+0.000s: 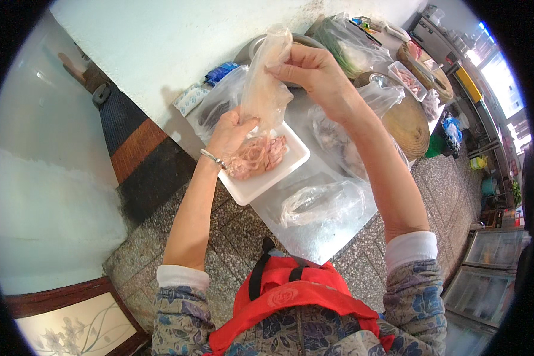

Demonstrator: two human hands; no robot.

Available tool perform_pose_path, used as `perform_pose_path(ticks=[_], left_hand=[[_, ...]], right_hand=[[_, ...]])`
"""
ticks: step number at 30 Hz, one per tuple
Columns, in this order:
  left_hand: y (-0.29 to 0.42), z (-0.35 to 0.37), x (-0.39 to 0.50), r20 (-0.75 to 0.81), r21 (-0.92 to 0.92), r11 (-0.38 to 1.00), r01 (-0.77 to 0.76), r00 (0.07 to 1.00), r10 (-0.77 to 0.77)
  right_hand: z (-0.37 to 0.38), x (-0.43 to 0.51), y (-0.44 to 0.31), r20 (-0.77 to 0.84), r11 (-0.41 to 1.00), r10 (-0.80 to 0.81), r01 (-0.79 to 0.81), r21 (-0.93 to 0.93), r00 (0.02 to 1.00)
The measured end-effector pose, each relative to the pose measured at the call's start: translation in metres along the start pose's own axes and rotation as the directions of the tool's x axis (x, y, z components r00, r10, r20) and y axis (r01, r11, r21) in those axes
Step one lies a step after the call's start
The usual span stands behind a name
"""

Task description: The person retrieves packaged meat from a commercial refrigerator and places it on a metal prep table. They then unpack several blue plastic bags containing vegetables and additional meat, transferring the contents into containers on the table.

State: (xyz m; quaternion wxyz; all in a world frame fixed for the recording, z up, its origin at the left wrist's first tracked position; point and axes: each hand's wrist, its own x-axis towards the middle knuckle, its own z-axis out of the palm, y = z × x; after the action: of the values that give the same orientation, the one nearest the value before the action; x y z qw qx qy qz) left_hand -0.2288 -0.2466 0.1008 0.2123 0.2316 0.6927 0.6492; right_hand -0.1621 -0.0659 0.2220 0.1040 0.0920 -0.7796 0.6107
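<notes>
My right hand pinches the upper end of a thin clear plastic bag and holds it up. Lower down, my left hand grips the same bag near its mouth, thumb and fingers closed on the film. Beneath them, a pile of raw pinkish meat lies in a white plastic tray; whether some of it is still inside the bag is hard to tell. The tray rests on a metal tabletop and juts past its left edge.
An empty-looking clear bag lies near the front corner. Filled bags sit right of the tray, beside a round wooden chopping block. Farther back are green onions in plastic and a tray of meat strips. A wall borders the left.
</notes>
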Motion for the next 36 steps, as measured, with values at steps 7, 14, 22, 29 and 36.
perform_pose_path(ticks=[7, 14, 22, 29, 36], left_hand=[[0.039, 0.005, -0.007, -0.025, -0.011, 1.0, -0.019, 1.0, 0.018], [0.008, 0.004, -0.005, 0.006, 0.165, 0.973, -0.163, 0.986, 0.165], [-0.083, 0.036, -0.008, -0.215, 0.275, 0.958, 0.075, 0.976, -0.015], [-0.096, 0.056, -0.002, -0.355, 0.369, 0.929, 0.034, 0.929, 0.107], [-0.076, 0.043, 0.0, -0.365, 0.494, 0.862, 0.113, 0.927, 0.088]], right_hand=[[-0.013, -0.001, -0.021, -0.084, 0.994, -0.087, 0.093, 0.061, 0.993], [-0.014, -0.004, -0.029, -0.046, 0.992, -0.098, 0.101, 0.073, 0.994], [-0.013, -0.002, -0.029, -0.095, 0.989, -0.053, 0.065, 0.129, 0.994], [-0.013, 0.001, -0.023, -0.179, 0.993, -0.04, 0.059, 0.101, 0.983], [-0.016, 0.001, 0.013, -0.263, 0.997, 0.002, 0.017, 0.069, 0.965]])
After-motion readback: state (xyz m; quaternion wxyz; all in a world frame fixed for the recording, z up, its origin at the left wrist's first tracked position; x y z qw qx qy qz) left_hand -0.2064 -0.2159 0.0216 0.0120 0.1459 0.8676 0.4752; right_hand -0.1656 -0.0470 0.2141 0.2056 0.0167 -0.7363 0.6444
